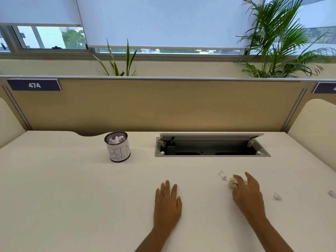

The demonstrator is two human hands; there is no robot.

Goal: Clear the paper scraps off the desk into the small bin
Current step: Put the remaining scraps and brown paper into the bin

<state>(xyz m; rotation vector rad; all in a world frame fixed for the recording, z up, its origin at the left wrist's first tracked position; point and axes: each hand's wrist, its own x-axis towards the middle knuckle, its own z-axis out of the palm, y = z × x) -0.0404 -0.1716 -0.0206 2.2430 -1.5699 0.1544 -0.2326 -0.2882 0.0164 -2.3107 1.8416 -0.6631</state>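
A small mesh bin (119, 151) with a paper label reading "BIN" stands on the white desk (72, 197) at the back left, with crumpled paper inside it. My right hand (249, 193) is over a crumpled paper scrap (232, 183) on the right side of the desk, and pinches it between forefinger and thumb. Another scrap (222, 175) lies just left of it. Two more scraps (277, 196) (332, 194) lie farther right. My left hand (168, 202) rests flat on the desk in the middle, fingers straight.
An open cable tray (211, 147) with a raised lid is sunk into the desk behind my right hand. A tan partition (163, 106) closes off the back, with plants and windows beyond it. Side dividers stand at both ends.
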